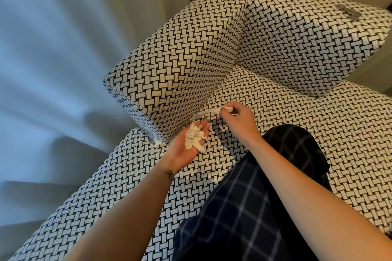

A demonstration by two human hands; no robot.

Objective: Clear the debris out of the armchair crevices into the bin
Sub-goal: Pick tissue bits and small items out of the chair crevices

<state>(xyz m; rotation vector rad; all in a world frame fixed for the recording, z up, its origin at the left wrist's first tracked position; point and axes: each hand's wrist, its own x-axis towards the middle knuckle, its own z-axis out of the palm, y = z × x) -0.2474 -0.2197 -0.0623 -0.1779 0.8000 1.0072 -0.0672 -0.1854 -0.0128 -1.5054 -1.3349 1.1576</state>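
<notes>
Two fingertips of the right hand pinch a white twisted paper strip, half drawn from the seat crevice. Left hand lies palm-up, fingers straight, carrying a heap of white crumpled paper scraps. Another white scrap sits wedged at the front of the black-and-white woven armchair. No bin visible; we judge the job roughly midway.

The left hand lies palm up over the seat cushion, just right of the armrest, with a wad of scraps on its fingers. Just behind it, to the right, the right hand pinches a strip that runs left to the armrest's foot. Another scrap sits left of the left hand, at the armrest's front corner. The backrest stands well behind both hands.
</notes>
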